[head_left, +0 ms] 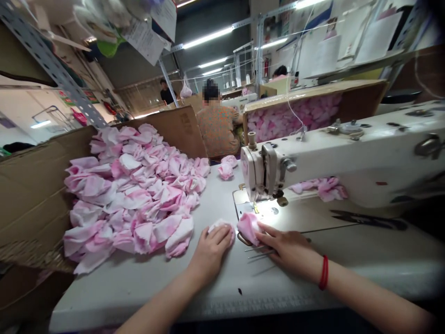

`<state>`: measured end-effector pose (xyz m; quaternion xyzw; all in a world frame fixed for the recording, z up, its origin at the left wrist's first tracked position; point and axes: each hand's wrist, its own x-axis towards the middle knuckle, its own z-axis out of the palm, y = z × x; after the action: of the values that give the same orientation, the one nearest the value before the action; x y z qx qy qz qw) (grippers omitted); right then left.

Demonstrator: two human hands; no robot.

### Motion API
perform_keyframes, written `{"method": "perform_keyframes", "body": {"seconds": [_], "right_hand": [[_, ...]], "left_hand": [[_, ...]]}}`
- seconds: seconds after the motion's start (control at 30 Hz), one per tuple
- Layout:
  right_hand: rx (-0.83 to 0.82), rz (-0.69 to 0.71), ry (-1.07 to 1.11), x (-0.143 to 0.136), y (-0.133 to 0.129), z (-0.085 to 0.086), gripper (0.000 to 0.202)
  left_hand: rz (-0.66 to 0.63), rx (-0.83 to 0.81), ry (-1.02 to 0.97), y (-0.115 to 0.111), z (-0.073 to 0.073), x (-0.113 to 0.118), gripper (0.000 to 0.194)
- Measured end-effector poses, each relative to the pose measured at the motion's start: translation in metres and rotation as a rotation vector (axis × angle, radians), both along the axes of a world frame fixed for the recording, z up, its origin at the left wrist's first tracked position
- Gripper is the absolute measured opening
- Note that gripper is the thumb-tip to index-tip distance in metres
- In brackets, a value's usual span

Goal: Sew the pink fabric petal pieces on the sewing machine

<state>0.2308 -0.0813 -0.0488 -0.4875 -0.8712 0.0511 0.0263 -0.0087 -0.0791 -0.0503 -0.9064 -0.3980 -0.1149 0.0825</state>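
On the white sewing table, my left hand (213, 248) curls its fingers over a pale pink cloth piece (227, 227), just left of the needle plate. My right hand (287, 248), with a red band at the wrist, has its fingertips on a pink cloth piece (248, 226) in front of the presser foot. Thin metal rods (259, 253) lie beside and partly under the right fingers. The sewing machine head (262, 171) stands just beyond, its lamp lighting the needle plate (271, 210).
A big heap of pink and white cloth pieces (139, 195) fills the left, edged by cardboard (31, 204). Black scissors (370, 219) lie at the right. More pieces (327, 188) lie under the machine arm. A person (217, 127) sits beyond the table.
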Motion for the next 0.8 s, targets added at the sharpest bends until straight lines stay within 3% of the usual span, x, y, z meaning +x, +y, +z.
{"method": "perform_keyframes", "body": {"seconds": [0.13,0.23,0.37,0.5,0.57,0.63,0.8], "right_hand": [[-0.013,0.06,-0.032,0.001,0.004,0.01,0.046],[-0.017,0.076,-0.063,0.001,0.006,0.011,0.047],[-0.005,0.093,-0.082,-0.001,0.006,0.008,0.051],[0.03,0.064,-0.082,-0.007,0.007,0.008,0.039],[0.018,0.053,-0.09,-0.009,0.007,0.009,0.026],[0.002,0.056,-0.091,-0.008,0.008,0.008,0.021],[0.003,0.106,-0.078,0.003,0.017,0.008,0.044]], "left_hand": [[-0.041,0.066,-0.084,-0.003,-0.001,0.003,0.025],[-0.1,0.137,-0.11,-0.007,0.002,0.006,0.027],[-0.171,0.118,-0.228,-0.004,0.025,0.019,0.032],[-0.203,0.145,-0.316,0.017,0.046,0.058,0.026],[-0.222,0.14,-0.24,0.03,0.041,0.078,0.017],[-0.206,0.112,-0.089,0.04,0.027,0.087,0.01],[-0.168,0.116,-0.004,0.044,-0.001,0.074,0.012]]}}
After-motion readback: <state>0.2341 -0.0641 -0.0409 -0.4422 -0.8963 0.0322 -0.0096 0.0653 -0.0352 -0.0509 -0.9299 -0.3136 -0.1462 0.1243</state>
